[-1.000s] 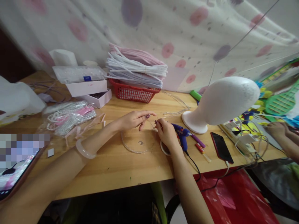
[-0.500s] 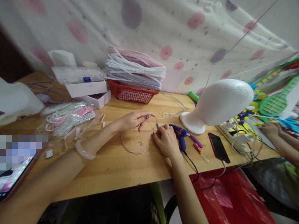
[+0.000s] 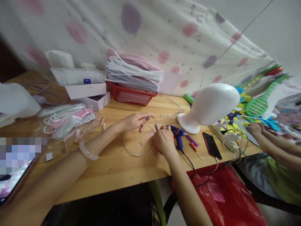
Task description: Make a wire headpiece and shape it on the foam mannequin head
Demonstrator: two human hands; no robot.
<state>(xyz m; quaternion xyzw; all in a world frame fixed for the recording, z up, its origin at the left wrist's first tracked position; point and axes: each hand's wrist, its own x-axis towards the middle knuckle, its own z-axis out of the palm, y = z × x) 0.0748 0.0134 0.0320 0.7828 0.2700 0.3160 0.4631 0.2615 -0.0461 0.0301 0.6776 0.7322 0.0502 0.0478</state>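
Observation:
A hoop of thin pale wire (image 3: 128,152) lies on the wooden table, its ends rising between my two hands. My left hand (image 3: 134,122) reaches in from the left with its fingers stretched out and apart; its fingertips are at the wire's upper end. My right hand (image 3: 164,139) is closed around small pliers (image 3: 157,126). Only their silver tapered tip shows, close to the wire, while the handles are hidden in my palm. A blue glue gun (image 3: 178,138) lies just right of that hand, with loose wires (image 3: 168,116) behind it.
A white foam head (image 3: 209,105) stands at the right, near a phone (image 3: 211,145) and a power strip (image 3: 231,142). Behind are a red basket (image 3: 131,95) of fuzzy stems and white boxes (image 3: 86,91). Bagged beads (image 3: 70,121) lie left. A co-worker's hands (image 3: 256,128) are far right.
The view has turned slightly right, so the table items sit further left. My hands keep nearly the same pose around the wire and pliers.

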